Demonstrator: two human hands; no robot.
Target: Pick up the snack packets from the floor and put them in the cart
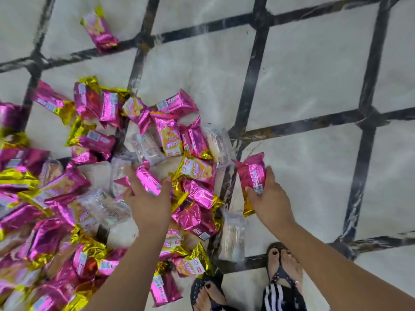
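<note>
Collecting snack packets from the floor: early stage, bulk outstanding.
Nearest, at 6 o'clock, sandalled feet (281,263) stand at the heap's edge. The right grip (269,198) is clamped on one pink packet (252,176) at the heap's 3 o'clock edge. The left grip (148,203) spreads over a second packet (148,179), thumb and fingers either side; closure not determinable. Snack packets (197,194) lie heaped on the floor (303,75) from centre to 9 o'clock, and a stray packet (98,30) lies far off at 11 o'clock. Cart not in view; judged nearly all remains.

Floor (303,75): pale marble tiles, divided by dark strips. Heap of pink-and-gold snack packets (89,176) spread over it, clear-wrapped packs (232,236) mixed in. Lone packet (100,30) laid well beyond heap. Sandalled feet (283,263) planted just beside heap.
</note>
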